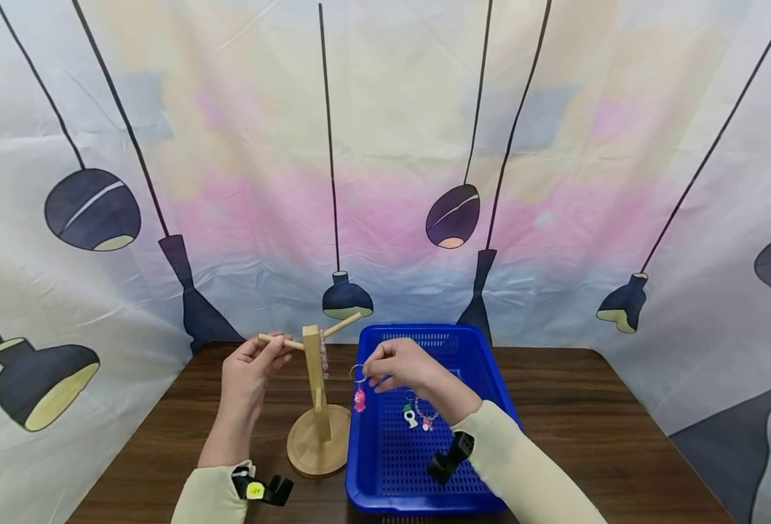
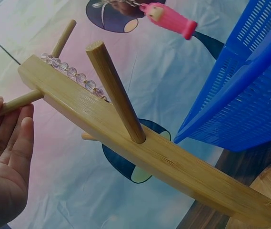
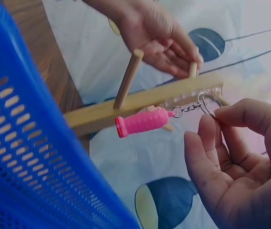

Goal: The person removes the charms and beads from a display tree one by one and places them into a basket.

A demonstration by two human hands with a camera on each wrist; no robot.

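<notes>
My right hand (image 1: 401, 367) pinches the metal ring of a keychain (image 3: 145, 119), and its pink figure dangles over the left rim of the blue basket (image 1: 424, 506). Left of the basket stands a wooden peg stand (image 1: 316, 382) with a round base. My left hand (image 1: 247, 375) holds the stand's upper left peg between thumb and fingers. A clear bead bracelet (image 2: 73, 73) hangs from the upper right peg, against the post. In the basket lie a green-and-white keychain (image 1: 410, 415) and a bracelet with a charm (image 1: 427, 422).
The stand and the basket are side by side on a dark wood table (image 1: 595, 437). Behind the table hangs a cloth backdrop (image 1: 398, 145) printed with lamps. Lower pegs (image 2: 116, 93) jut out from the post.
</notes>
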